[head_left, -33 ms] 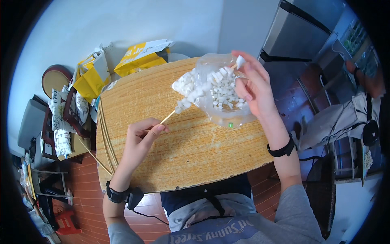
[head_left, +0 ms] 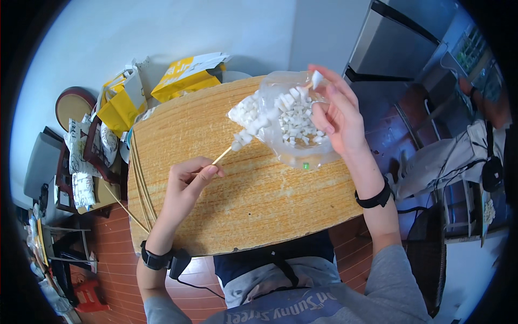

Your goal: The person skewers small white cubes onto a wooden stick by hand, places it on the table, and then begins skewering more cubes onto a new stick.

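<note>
My left hand (head_left: 191, 181) pinches the lower end of a thin wooden skewer (head_left: 222, 155) between thumb and fingers. White chunks (head_left: 251, 132) are threaded along the skewer, which slants up to the right over a clear plastic bag (head_left: 294, 157). Loose white pieces (head_left: 295, 121) fill part of the bag, and more lie bunched at its left side. Near the skewer's far tip is a white piece (head_left: 317, 79). Around it curl the fingers of my right hand (head_left: 341, 110), closed near the tip; the exact fingertip contact is partly hidden.
Several bare sticks (head_left: 139, 178) lie along the left edge of the wooden table (head_left: 259, 208). Yellow paper bags (head_left: 121, 105) stand beyond its far left side. To the far right is a grey fridge (head_left: 391, 51). A cable hangs from the device on my left wrist.
The white piece at the skewer's tip has shifted very slightly up and left. Both hands hold nearly the same positions.
</note>
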Demonstrator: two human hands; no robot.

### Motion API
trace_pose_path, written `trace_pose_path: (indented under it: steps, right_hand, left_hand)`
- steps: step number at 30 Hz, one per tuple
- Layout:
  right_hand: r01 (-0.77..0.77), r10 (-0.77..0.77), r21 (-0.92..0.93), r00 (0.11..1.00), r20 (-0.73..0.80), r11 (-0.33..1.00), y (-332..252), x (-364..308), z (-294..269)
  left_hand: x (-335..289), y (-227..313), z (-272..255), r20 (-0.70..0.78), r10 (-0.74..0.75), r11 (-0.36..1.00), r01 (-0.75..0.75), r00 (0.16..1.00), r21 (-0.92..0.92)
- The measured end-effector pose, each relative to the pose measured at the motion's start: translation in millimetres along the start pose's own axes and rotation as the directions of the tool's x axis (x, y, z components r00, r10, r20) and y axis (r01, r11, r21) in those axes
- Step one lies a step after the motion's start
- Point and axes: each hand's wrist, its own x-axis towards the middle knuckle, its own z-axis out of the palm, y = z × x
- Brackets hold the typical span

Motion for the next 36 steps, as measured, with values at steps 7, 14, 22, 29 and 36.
trace_pose_path:
  steps: [7,14,22,29,36]
  right_hand:
    - [0.087,-0.083,-0.057,0.994,0.069,0.995,-1,0,-3]
    - [0.139,-0.138,-0.015,0.989,0.055,0.99,-2,-4,1]
    - [0.186,-0.182,-0.06,0.981,0.075,0.981,3,-2,-5]
    - [0.193,-0.187,-0.046,0.976,0.108,0.98,6,-2,-7]
    - [0.203,-0.194,-0.081,0.975,0.106,0.976,8,-3,-7]
  left_hand:
    - [0,0,-6,0.248,-0.161,0.944,0.222,0.955,-0.244]
    - [-1,0,-9,0.325,-0.231,0.888,0.336,0.917,-0.315]
    - [-3,3,-10,0.334,-0.274,0.863,0.384,0.902,-0.329]
    - [-2,3,-11,0.333,-0.297,0.847,0.408,0.895,-0.34]
    - [-3,2,-11,0.322,-0.289,0.853,0.395,0.902,-0.342]
